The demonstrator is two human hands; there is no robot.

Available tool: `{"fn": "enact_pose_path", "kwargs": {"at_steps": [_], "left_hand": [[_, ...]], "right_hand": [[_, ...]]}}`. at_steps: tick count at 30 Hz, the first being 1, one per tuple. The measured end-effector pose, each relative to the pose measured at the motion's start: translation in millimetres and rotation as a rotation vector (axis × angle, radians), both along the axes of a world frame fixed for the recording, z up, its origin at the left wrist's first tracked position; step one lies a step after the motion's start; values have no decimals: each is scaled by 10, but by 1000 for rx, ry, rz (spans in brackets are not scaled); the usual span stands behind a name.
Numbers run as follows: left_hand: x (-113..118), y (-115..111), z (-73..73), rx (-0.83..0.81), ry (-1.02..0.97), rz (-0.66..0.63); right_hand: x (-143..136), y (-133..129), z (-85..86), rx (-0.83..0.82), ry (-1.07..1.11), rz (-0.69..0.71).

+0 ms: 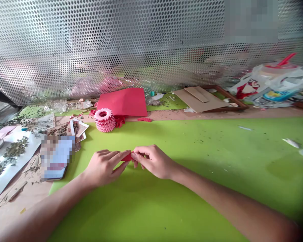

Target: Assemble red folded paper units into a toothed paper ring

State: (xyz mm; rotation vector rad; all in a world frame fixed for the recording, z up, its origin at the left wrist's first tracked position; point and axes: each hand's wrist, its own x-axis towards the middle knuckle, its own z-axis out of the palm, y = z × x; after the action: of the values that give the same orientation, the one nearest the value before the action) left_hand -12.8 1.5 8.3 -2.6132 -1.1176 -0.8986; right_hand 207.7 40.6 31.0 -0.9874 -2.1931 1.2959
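Observation:
A small piece of red paper [126,157] is held between my two hands above the green mat [204,188]. My left hand [104,167] pinches its left part between thumb and fingers. At the right end, the thumb and fingertips of my right hand [153,161] grip it; part of the paper is hidden by the fingers. Beyond my left hand stands a round pink ornament [105,120] built from many folded paper pieces. Behind it lies a large red paper sheet [127,102], with several small folded red pieces [144,119] near its front edge.
To the left lie a phone [57,159], some printed cards [78,131] and dried plant bits. A perforated metal panel [131,43] rises at the back. Brown cardboard [200,99] rests on a wooden frame; a plastic bag [272,85] with a red-lidded container stands at the right.

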Motion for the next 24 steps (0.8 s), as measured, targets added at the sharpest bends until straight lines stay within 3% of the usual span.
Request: {"fn": "enact_pose_path", "kwargs": {"at_steps": [16,24], "left_hand": [[1,-17,18,6,13,-3],[-39,49,41,24,67,-76]], "right_hand": [[-9,-1,27,-96,50,54],[3,-20,44,-5,-42,8]]}}
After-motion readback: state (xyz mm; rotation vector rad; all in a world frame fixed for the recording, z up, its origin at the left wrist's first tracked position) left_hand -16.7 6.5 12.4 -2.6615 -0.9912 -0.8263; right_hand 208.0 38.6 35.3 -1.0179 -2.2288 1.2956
